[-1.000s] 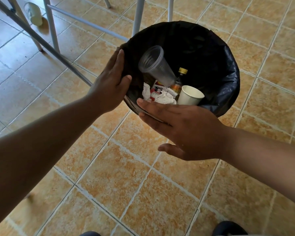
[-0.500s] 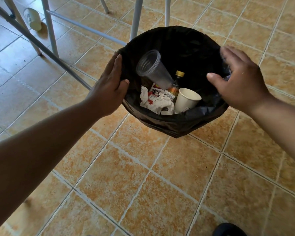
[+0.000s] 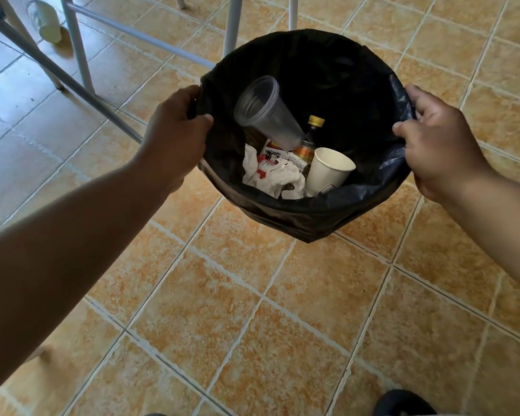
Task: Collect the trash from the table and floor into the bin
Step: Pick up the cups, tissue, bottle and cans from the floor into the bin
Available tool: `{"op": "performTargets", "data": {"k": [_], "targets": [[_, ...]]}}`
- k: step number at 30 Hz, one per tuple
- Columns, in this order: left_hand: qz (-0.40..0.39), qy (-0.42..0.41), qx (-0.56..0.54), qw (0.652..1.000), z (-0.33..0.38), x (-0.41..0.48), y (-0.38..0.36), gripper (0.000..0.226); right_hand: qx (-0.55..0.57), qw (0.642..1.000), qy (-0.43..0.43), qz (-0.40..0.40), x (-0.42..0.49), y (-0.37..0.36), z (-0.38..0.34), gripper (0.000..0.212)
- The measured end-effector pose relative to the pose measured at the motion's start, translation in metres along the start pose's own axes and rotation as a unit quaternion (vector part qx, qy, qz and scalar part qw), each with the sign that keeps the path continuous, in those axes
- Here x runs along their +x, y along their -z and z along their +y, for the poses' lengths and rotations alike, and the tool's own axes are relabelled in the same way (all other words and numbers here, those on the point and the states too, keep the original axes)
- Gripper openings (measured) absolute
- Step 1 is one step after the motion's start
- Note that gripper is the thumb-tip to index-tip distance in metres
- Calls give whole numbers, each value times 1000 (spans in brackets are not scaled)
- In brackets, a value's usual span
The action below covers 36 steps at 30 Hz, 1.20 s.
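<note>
A round bin (image 3: 297, 217) lined with a black bag stands on the tiled floor. Inside it lie a clear plastic cup (image 3: 267, 112), a white paper cup (image 3: 327, 171), a small brown bottle with a yellow cap (image 3: 311, 136), crumpled white paper (image 3: 278, 177) and a red-and-white wrapper (image 3: 267, 163). My left hand (image 3: 174, 136) grips the bin's left rim, thumb over the edge. On the opposite side my right hand (image 3: 435, 142) grips the right rim and the bag edge.
White metal table legs (image 3: 233, 25) and a slanted crossbar (image 3: 60, 76) stand behind and left of the bin. A pale cup (image 3: 47, 21) lies on the floor at the far left under the table. My dark shoe (image 3: 402, 402) shows at the bottom right.
My right hand swung from the bin's near edge round to its right rim and closed on it. My left hand curled onto the left rim.
</note>
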<state>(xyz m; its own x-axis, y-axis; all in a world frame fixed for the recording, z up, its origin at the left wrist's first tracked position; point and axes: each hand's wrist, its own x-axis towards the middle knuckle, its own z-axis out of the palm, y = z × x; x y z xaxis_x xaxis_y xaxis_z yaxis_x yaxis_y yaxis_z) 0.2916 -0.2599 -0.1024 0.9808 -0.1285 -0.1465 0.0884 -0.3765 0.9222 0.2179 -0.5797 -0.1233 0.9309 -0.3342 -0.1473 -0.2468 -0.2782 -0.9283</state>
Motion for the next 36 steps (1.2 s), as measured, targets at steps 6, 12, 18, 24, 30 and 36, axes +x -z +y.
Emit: {"op": "performTargets", "data": {"k": [6,12,18,24,30,36], "targets": [[36,44,-13,998,-3,20,6,35,-46,998,14,36,8,9,0,57],[3,132,-18,991,10,15,11,43,-31,996,-76,21,3,14,-21,36],[-58,180,-61,980,48,-68,27,51,-10,990,-143,-14,-66,39,-59,41],[-108,257,-118,953,144,-162,74,50,29,972,-228,-50,-148,97,-149,47],[-132,326,-121,928,304,-228,101,53,34,956,-291,-38,-219,185,-278,49],[-165,307,-115,930,484,-249,111,53,56,952,-302,-7,-265,293,-406,45]]}}
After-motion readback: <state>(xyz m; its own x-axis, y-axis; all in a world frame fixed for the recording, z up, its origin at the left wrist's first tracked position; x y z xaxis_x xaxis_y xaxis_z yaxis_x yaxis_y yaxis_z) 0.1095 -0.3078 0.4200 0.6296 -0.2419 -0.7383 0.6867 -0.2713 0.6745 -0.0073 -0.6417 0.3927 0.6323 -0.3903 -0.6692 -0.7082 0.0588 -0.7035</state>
